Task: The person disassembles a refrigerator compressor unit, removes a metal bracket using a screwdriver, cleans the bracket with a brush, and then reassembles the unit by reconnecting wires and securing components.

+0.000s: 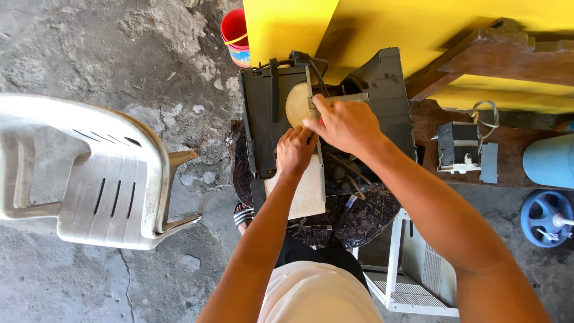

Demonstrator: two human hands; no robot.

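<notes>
A dark grey opened appliance chassis (388, 90) lies on the ground in front of me, with cables and a pale round disc (296, 103) inside it. My left hand (295, 149) is closed on the edge of a cream panel (308, 194) at the chassis's near side. My right hand (344, 124) reaches across the chassis, its fingers pinching a thin metal strip (350, 97) next to the disc. What lies under the right palm is hidden.
A white plastic chair (89, 179) stands to the left on cracked concrete. A red bucket (235, 36) sits by a yellow wall (382, 24). On the right lie a small grey component with wires (457, 146), a blue fan part (545, 216) and a white grille housing (418, 269).
</notes>
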